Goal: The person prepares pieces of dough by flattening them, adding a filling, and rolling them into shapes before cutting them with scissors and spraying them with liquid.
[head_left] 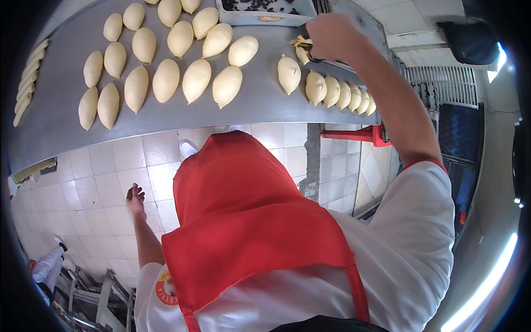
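My right hand [333, 37] is closed over the far right of the metal table, around what looks like a pair of scissors [302, 43] with black and orange handles; the fingers hide much of it. Under it shows part of a pale dough piece [302, 55]. Nearer me lies an oval dough piece [289, 74] with a small point on top. To its right, several similar dough pieces [316, 88] sit in a tight row. My left hand [135, 200] hangs beside my apron, below the table edge, holding nothing, its fingers slightly apart.
Several oval dough pieces [166, 81] stand in rows across the metal table [166, 119]. Twisted dough strips [26, 83] lie at its left end. A white tray [265, 18] with dark bits is at the back. A red stool [354, 134] stands beneath the right side.
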